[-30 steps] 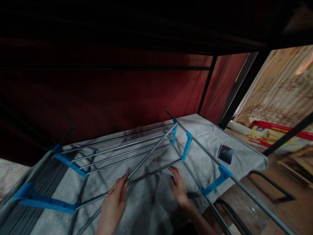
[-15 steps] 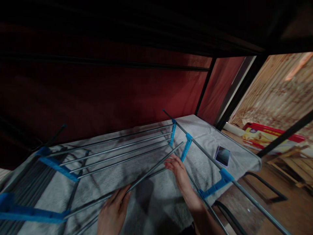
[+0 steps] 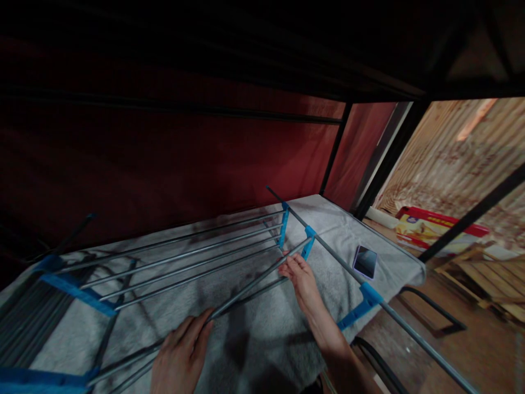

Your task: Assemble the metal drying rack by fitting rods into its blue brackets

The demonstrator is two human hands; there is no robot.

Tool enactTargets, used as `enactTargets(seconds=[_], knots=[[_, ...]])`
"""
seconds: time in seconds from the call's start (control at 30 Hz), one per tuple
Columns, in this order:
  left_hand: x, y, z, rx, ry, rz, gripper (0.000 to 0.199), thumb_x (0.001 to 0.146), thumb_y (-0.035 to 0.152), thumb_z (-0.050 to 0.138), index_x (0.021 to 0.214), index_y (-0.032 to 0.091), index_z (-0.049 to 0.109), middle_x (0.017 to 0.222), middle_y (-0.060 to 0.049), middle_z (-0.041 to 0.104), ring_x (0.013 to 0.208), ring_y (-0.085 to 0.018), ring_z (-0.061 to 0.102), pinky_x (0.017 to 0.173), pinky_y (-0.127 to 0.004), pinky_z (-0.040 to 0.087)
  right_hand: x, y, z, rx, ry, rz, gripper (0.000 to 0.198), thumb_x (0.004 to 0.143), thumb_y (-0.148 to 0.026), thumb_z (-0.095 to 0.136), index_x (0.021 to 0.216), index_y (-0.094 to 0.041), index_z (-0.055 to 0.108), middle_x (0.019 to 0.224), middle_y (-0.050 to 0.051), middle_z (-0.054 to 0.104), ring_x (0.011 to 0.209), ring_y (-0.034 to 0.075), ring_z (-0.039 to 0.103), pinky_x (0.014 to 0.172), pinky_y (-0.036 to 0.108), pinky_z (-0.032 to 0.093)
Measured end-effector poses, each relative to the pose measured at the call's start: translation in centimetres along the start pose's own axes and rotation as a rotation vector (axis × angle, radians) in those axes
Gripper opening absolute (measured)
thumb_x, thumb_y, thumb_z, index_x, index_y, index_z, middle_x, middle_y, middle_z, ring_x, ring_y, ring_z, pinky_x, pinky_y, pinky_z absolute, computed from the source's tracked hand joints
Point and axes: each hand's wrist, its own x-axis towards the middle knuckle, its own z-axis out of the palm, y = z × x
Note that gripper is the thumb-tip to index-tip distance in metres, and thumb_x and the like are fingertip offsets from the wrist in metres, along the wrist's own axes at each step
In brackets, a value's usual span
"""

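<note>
A grey metal rod [image 3: 248, 287] runs slantwise between my two hands. My left hand [image 3: 180, 350] is closed around its near part. At the far end, the fingers of my right hand [image 3: 298, 273] pinch the rod, and its tip meets a blue plastic bracket [image 3: 309, 235]; whether it is seated there I cannot tell. The bracket sits on a long side tube [image 3: 334, 254] of a partly built rack. Parallel rods [image 3: 197, 250] span the rack behind my hands, between a left blue bracket [image 3: 76, 290] and a right one [image 3: 283, 227].
A grey blanket [image 3: 336, 219] covers the bed under the rack. On it lies a phone [image 3: 365, 261] to the right, and a bundle of loose rods [image 3: 36, 317] at left. Black bed posts [image 3: 391, 158] rise at right. A red and yellow box [image 3: 438, 227] stands beyond.
The rod's far end has come up against the blue bracket. My right hand has closed its fingers on the rod. The view has shifted slightly right.
</note>
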Motion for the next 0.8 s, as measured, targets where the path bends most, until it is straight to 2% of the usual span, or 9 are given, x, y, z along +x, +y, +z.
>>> enactTargets(seconds=[0.2,0.47,0.63,0.73,0.8], knots=[[0.5,-0.2,-0.3,0.06,0.035,0.063,0.049,0.11,0.054,0.039,0.114,0.025,0.078,0.098,-0.003,0.081,0.077,-0.019,0.077,0.069,-0.029,0.06,0.2,-0.5,0.4,-0.035,-0.018,0.008,0.042,0.072,-0.057,0.09,0.085,-0.024,0.068,0.076,-0.004,0.065,0.075,0.015,0.063,0.078,0.032,0.053],[2.0,-0.4,-1.4,0.156,0.08,0.182,0.042,0.112,0.045,0.041,0.12,0.023,0.076,0.099,-0.003,0.081,0.077,-0.019,0.075,0.071,-0.031,0.058,0.5,-0.8,0.7,0.011,-0.014,0.024,0.044,0.068,-0.055,0.094,0.087,-0.024,0.07,0.08,-0.003,0.067,0.076,0.015,0.066,0.079,0.032,0.054],[2.7,-0.8,-1.5,0.237,0.109,0.231,0.048,0.113,0.045,0.035,0.113,0.021,0.077,0.101,-0.005,0.081,0.08,-0.021,0.074,0.074,-0.034,0.057,0.6,-1.0,0.9,0.016,-0.031,0.038,0.046,0.067,-0.057,0.094,0.083,-0.023,0.067,0.078,-0.002,0.067,0.077,0.016,0.066,0.079,0.032,0.055],[3.1,-0.9,-1.6,0.257,0.111,0.229,0.05,0.112,0.047,0.036,0.111,0.02,0.078,0.1,-0.005,0.081,0.077,-0.021,0.073,0.073,-0.035,0.055,0.6,-0.8,0.6,-0.056,-0.036,0.043,0.048,0.069,-0.062,0.09,0.084,-0.023,0.065,0.081,0.001,0.068,0.078,0.018,0.067,0.078,0.034,0.056],[3.4,-0.7,-1.8,0.259,0.11,0.222,0.05,0.112,0.049,0.037,0.112,0.021,0.078,0.1,-0.005,0.08,0.077,-0.021,0.072,0.074,-0.035,0.054,0.6,-0.4,-0.3,-0.164,0.004,-0.007,0.048,0.072,-0.064,0.085,0.09,-0.024,0.066,0.087,0.002,0.07,0.077,0.019,0.066,0.076,0.036,0.055]])
